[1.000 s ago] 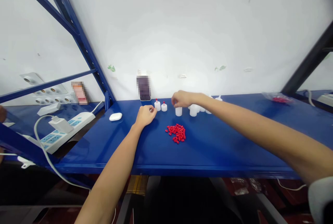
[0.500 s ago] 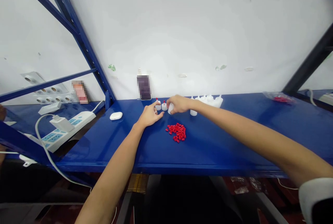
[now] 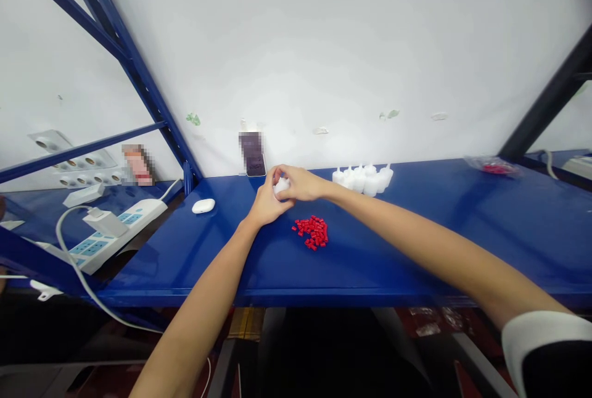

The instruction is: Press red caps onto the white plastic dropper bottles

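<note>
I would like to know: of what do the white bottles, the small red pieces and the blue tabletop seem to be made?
White bottles: probably plastic, matte, given their milky, slightly translucent look.
Red pieces: likely plastic, from the bright, even colour; finish hard to judge.
Blue tabletop: perhaps painted metal, glossy, since it shows soft reflections.

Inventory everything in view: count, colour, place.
Table: 1, blue, centre
Held bottle: 1, white, centre
Standing bottles: several, white, table's back
Small pieces: many, red, table's middle
Rounded case: 1, white, left
Wall: 1, white, behind
Phone: 1, dark, against wall
Plastic bag: 1, clear/red, right
Power strip: 1, white/blue, left
Adapter: 1, white, left
Cables: several, white, left
Wall sockets: several, white, left
Blurred item: 1, pinkish, left
Metal bars: several, blue, left
Items underneath: unclear
Cuff: 1, white, right
Forearms: 2, bare, foreground
Left hand: 1, bare, round bottle
Right hand: 1, bare, round bottle
</note>
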`<state>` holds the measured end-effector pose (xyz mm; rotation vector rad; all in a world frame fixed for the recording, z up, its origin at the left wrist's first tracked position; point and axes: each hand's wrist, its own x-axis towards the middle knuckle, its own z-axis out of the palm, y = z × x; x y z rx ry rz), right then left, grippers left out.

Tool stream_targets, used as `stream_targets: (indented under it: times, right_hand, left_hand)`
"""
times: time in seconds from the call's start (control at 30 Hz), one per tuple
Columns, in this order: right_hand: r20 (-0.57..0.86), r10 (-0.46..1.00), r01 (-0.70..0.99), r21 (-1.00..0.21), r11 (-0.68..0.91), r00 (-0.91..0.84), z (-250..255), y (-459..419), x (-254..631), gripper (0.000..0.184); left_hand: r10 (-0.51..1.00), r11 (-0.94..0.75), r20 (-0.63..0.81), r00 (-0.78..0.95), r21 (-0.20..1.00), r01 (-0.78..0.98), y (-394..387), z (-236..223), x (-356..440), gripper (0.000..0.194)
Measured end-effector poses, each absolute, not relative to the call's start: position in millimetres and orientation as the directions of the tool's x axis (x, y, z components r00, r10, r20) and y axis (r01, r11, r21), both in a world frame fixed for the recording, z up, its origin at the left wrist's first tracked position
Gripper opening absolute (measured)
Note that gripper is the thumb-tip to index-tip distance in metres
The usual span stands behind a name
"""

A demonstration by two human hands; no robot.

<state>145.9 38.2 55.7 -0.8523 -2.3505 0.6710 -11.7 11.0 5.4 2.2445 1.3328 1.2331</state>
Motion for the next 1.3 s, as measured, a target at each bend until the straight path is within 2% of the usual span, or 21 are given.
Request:
stream_targets:
  times: [0.2,0.4,0.47,0.6,0.7,0.77,0.9,1.03,1.1,1.3]
  right_hand:
    - [0.401,0.684,0.434,-0.553,0.711,-0.61,53,38,153,0.034]
    - [0.443,0.709,0.413,-0.594,0.691,-0.549,55,37,155,0.033]
    - [0.417,0.722,0.405,-0.623,0.669,-0.552,56,38,155,0.033]
    - [0.295,0.682,0.38,-0.653,0.656,-0.669,53,41,155,0.032]
    - [0.277,0.633,0.305,-0.695,0.651,-0.723,49,42,156,0.032]
    - [0.242,0.652,0.298,-0.74,0.603,-0.719,46,42,155,0.028]
    - [0.247,0.777,0.408,-0.737,0.539,-0.579,42,40,152,0.023]
    - [0.273,0.868,0.426,-0.785,0.45,-0.415,43,44,159,0.029]
    - [0.254,0.893,0.405,-0.821,0.402,-0.373,45,46,168,0.03]
    - [0.135,0.837,0.483,-0.763,0.43,-0.53,39,42,187,0.026]
  left_hand:
    - [0.833,-0.531,0.5,0.235,0.606,0.592,12,3,-10,0.087]
    - [0.828,-0.534,0.513,0.224,0.601,0.594,10,6,-8,0.1]
    - [0.826,-0.537,0.519,0.22,0.607,0.586,8,8,-8,0.106]
    - [0.818,-0.55,0.525,0.234,0.596,0.585,7,8,-9,0.11]
    - [0.793,-0.577,0.546,0.27,0.531,0.62,10,6,-10,0.099]
    - [0.775,-0.598,0.556,0.3,0.495,0.63,12,4,-11,0.089]
    - [0.783,-0.592,0.527,0.332,0.465,0.658,14,3,-12,0.078]
    - [0.767,-0.583,0.557,0.319,0.396,0.71,17,2,-17,0.045]
    - [0.77,-0.561,0.563,0.3,0.373,0.739,19,0,-21,0.035]
    - [0.781,-0.563,0.544,0.307,0.4,0.723,24,-4,-27,0.035]
